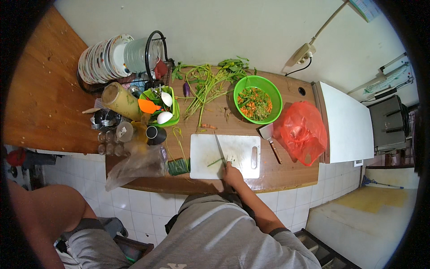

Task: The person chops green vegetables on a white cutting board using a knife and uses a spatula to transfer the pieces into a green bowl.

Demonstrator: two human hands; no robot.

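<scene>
My right hand (232, 174) is closed round the handle of a kitchen knife (219, 146), its blade pointing away from me over the white cutting board (204, 150). A short green stalk (214, 162) lies on the board, just left of the blade. Small green bits are scattered beside my fingers. At the lower left a bare bent arm (49, 206) shows, seemingly my left arm; my left hand is outside the picture. Beyond the board sits a green bowl (279, 104) of chopped orange and green vegetables.
Leafy stems (201, 85) and a small purple eggplant (186, 89) lie behind the board. Right of it are a spatula (271, 142) and a red plastic bag (303, 132). Leftward stand a dish rack (148, 54), a green utensil basket (172, 119), jars and a clear bag (136, 169).
</scene>
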